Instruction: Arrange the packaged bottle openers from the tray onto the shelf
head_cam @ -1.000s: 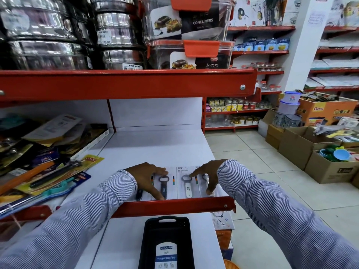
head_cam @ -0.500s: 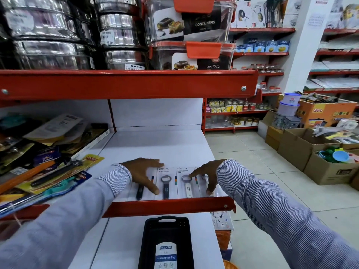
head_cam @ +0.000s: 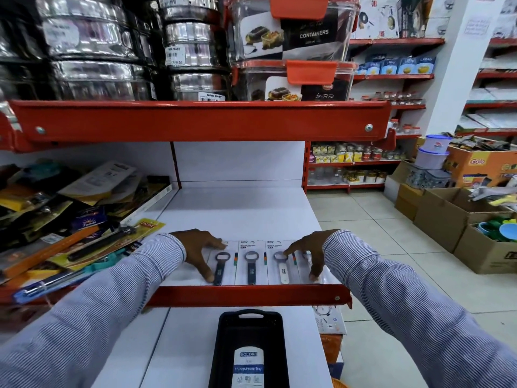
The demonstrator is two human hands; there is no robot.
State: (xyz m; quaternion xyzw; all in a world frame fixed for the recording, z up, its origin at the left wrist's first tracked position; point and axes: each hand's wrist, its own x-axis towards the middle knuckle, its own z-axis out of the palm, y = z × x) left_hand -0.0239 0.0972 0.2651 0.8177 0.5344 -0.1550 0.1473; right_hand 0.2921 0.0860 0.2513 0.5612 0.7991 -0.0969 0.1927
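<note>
Packaged bottle openers (head_cam: 251, 266): flat white cards in a side-by-side row at the front of the white shelf (head_cam: 240, 211), just behind its red lip. Metal ring heads; two dark handles, one white. A fourth card at the right is mostly hidden under the right hand (head_cam: 309, 252).

Left hand (head_cam: 200, 252) flat, fingers spread, pressing the leftmost card. Right hand likewise splayed, fingertips down on the cards.

Black plastic tray (head_cam: 249, 331) on the lower shelf, label inside, near end cut off. Striped sleeves. Carded tools heaped at left, print illegible.
</note>
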